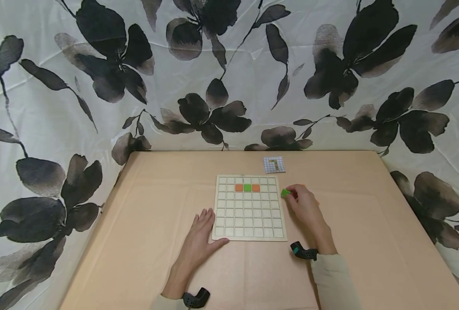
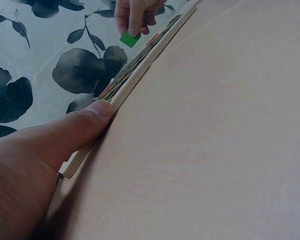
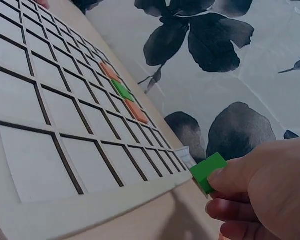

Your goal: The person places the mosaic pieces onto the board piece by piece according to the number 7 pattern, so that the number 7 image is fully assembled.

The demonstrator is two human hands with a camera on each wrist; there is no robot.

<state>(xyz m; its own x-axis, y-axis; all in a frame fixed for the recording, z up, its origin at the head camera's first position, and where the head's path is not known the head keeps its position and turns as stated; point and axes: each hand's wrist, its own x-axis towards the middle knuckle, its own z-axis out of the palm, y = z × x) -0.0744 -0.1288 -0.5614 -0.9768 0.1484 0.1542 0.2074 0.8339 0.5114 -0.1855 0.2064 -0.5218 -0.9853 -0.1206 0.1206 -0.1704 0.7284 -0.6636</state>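
A pale grid board (image 1: pixel 248 237) lies on the table, with two orange tiles (image 1: pixel 238 187) and a green tile (image 1: pixel 247 187) between them in one of its upper rows. My right hand (image 1: pixel 306 210) pinches another green tile (image 1: pixel 285 193) between thumb and fingers, just off the board's upper right edge; the right wrist view shows this held tile (image 3: pixel 209 172) tilted above the table. Along the board's lower left side rests my left hand (image 1: pixel 199 241), fingers extended. Its thumb (image 2: pixel 97 111) touches the board's near edge in the left wrist view.
Behind the board lies a small card (image 1: pixel 274 164) printed with a grid and a coloured pattern. A bit of orange (image 1: pixel 318 203) shows beside my right hand, mostly hidden by it. Floral cloth (image 1: pixel 260 77) hangs behind the wooden table (image 1: pixel 155 193).
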